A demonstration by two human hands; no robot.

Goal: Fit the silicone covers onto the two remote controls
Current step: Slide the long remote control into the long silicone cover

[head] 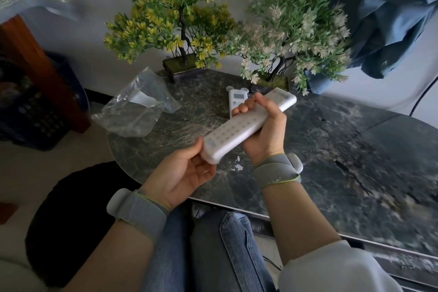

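Note:
A long white remote (237, 129) wrapped in a translucent silicone cover is held in the air above the table, slanting from lower left to upper right. My left hand (184, 173) pinches its near end between thumb and fingers. My right hand (263, 128) is wrapped around its middle from below. A second, shorter white remote (237, 99) with a small screen and a cover with two round ears lies flat on the table behind my right hand, partly hidden by it.
The dark marble table (331, 149) has two artificial bonsai plants (175, 19) (291, 35) at its far edge. A crumpled clear plastic bag (137, 104) lies at the table's left corner. A dark basket (35, 111) stands on the floor at left.

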